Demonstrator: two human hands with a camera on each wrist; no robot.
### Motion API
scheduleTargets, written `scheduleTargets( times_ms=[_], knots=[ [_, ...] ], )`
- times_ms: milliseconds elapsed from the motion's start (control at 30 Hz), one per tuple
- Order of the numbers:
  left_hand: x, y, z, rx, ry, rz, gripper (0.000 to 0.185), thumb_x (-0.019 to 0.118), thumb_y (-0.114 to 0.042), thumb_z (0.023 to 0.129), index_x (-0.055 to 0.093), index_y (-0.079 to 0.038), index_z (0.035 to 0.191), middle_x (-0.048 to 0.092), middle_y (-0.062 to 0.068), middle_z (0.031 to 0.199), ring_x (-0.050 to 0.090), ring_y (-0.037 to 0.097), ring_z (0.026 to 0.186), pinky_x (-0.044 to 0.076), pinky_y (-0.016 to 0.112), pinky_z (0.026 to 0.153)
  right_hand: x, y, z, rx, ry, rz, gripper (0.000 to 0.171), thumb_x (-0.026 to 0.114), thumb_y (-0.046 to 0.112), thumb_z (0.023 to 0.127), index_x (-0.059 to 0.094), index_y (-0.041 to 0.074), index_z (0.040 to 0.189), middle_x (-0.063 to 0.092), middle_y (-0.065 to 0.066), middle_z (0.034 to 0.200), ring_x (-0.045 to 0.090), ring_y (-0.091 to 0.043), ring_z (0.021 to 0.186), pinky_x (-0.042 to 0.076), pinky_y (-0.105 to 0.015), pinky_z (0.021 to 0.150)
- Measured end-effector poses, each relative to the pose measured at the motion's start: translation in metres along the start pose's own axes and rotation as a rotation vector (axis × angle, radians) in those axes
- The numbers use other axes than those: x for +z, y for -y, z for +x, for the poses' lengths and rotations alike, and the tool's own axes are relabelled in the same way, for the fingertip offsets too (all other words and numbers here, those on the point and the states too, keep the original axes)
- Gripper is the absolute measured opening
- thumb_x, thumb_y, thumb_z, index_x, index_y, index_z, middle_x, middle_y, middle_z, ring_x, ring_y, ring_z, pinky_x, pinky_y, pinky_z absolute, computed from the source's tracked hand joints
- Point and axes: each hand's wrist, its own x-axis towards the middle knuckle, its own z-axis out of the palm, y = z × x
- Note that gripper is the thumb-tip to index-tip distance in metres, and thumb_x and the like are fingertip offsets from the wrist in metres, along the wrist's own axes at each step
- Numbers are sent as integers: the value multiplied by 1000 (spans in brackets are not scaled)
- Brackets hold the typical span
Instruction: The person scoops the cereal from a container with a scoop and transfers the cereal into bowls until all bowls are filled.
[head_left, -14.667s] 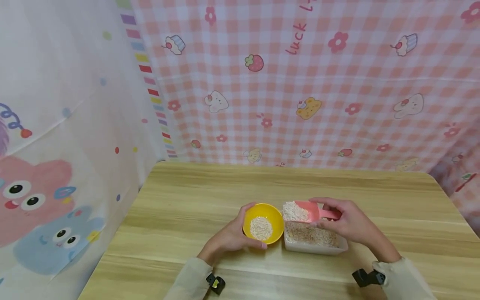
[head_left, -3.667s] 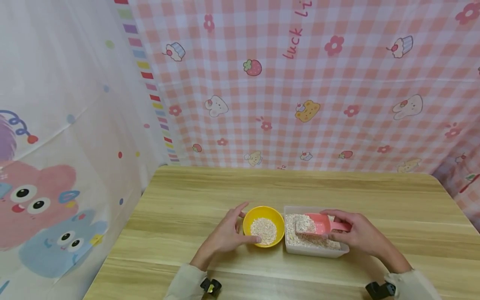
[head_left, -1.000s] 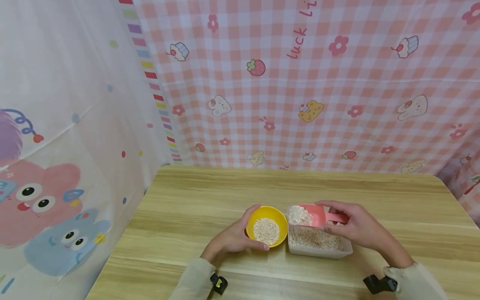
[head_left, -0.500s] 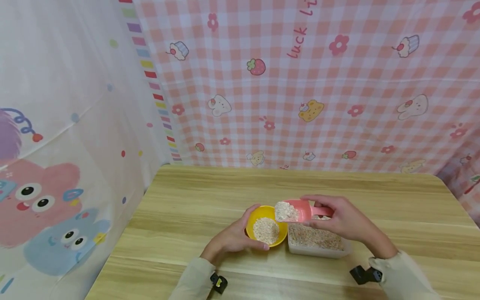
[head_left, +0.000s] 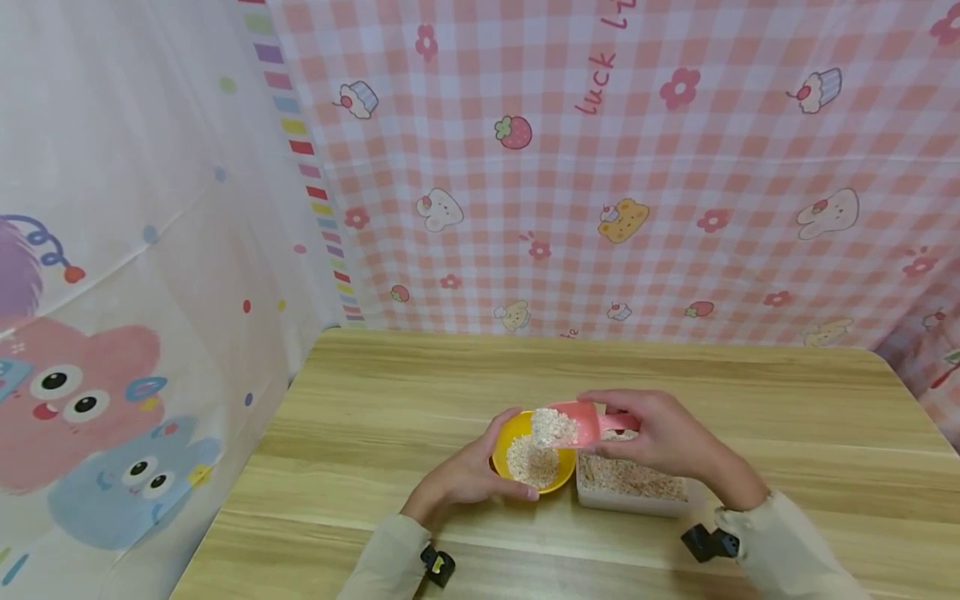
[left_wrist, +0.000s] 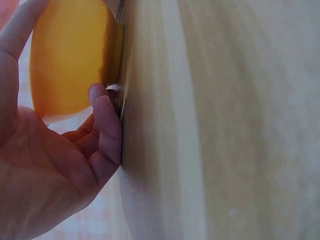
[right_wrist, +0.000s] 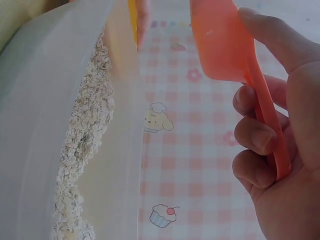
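Note:
A yellow bowl (head_left: 502,436) with a small heap of oats stands on the wooden table (head_left: 420,383). My left hand (head_left: 465,473) cups the bowl (left_wrist: 70,60) from its left side, fingers curled round its wall. My right hand (head_left: 660,437) grips the handle of a pink scoop (head_left: 581,421) heaped with oats, tilted over the bowl's right rim; oats (head_left: 547,433) slide from it into the bowl. In the right wrist view the scoop (right_wrist: 220,45) is seen from below, the hand (right_wrist: 280,150) wrapped on its handle.
A translucent rectangular tub (head_left: 630,492) of oats sits just right of the bowl; its wall and oats (right_wrist: 85,135) fill the right wrist view's left. Patterned cloths hang behind and to the left of the table. Bare tabletop lies beyond and to both sides.
Over the last second my right hand carried the loaded scoop left from above the tub to over the bowl and tipped it; oats now spill. The left hand kept its hold.

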Motion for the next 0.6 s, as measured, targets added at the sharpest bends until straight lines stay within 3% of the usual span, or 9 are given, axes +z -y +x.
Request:
scheduleTargets(
  times_ms=[133,600],
  knots=[
    [0,0,0,-2,1,2,116,90,-43,69,15,-38,157,39,6,155,38,30,139,23,61,115,1,2,2,-5,-1,-58,55,85,26,79,66,14,128,70,-5,122,69,-18,99,57,-28,79],
    [0,-1,-2,-25,-6,-9,115,91,-43,68,16,-42,156,36,12,156,37,34,139,23,63,113,2,9,6,-77,7,-257,54,84,36,79,67,18,127,72,0,115,66,-6,87,55,-29,73]
  ],
)
